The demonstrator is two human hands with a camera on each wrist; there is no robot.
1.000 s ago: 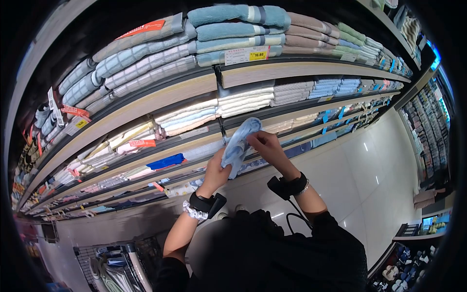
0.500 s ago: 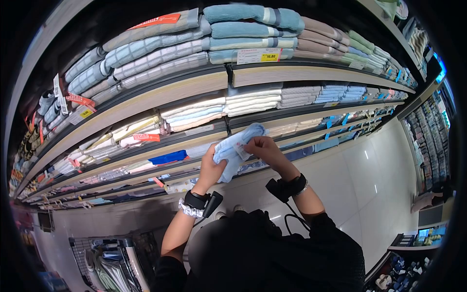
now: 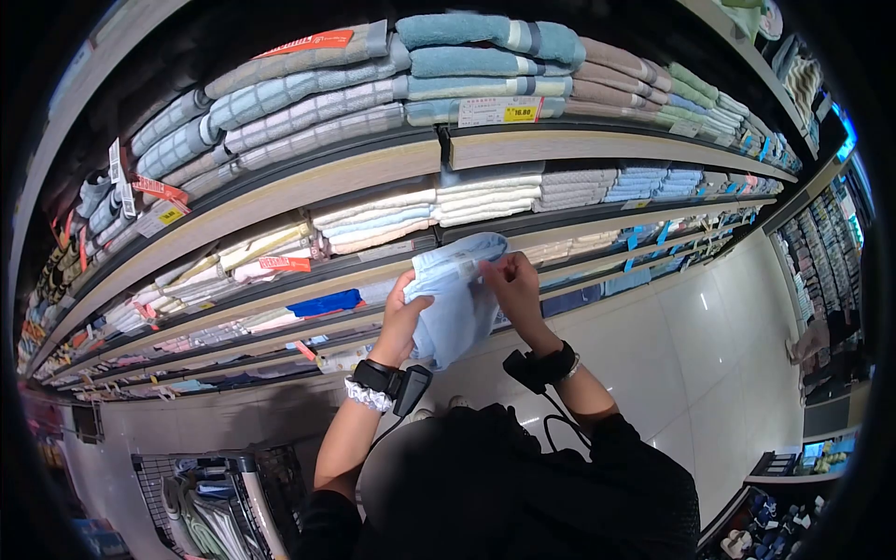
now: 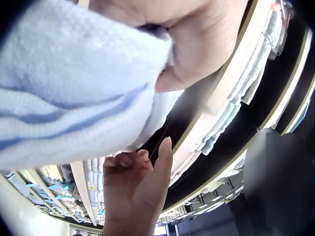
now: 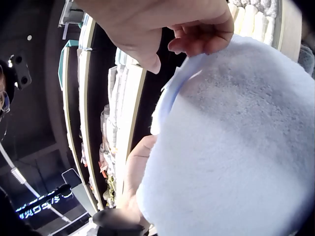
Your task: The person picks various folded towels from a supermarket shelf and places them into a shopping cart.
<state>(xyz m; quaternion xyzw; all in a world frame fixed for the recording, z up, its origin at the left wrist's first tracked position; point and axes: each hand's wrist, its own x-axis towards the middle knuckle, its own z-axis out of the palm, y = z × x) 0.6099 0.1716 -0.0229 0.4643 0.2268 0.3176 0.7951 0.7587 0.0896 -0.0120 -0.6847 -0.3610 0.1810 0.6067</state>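
Note:
A light blue towel (image 3: 453,322), folded and soft, hangs in front of the shelves in the head view. My left hand (image 3: 399,322) grips its left edge, the thumb lying over the near side. At the towel's upper right edge is my right hand (image 3: 515,291). In the right wrist view the right hand (image 5: 167,22) has loosely curled fingers by the towel's edge, with the thumb apart from them. The left wrist view shows darker blue folds along the towel (image 4: 74,83), pinched under the left thumb. A pale label (image 3: 467,268) shows near its top.
Shelves stacked with folded towels (image 3: 490,191) run across the front, with teal towels (image 3: 485,61) and a price tag (image 3: 521,113) above. A wire cart (image 3: 149,495) holding cloth stands at lower left. Pale tiled floor (image 3: 672,345) lies to the right.
The towel has opened out from a narrow bundle to a broader piece hanging lower. The right hand has turned more upright, its thumb and fingers now apart; the left keeps its hold.

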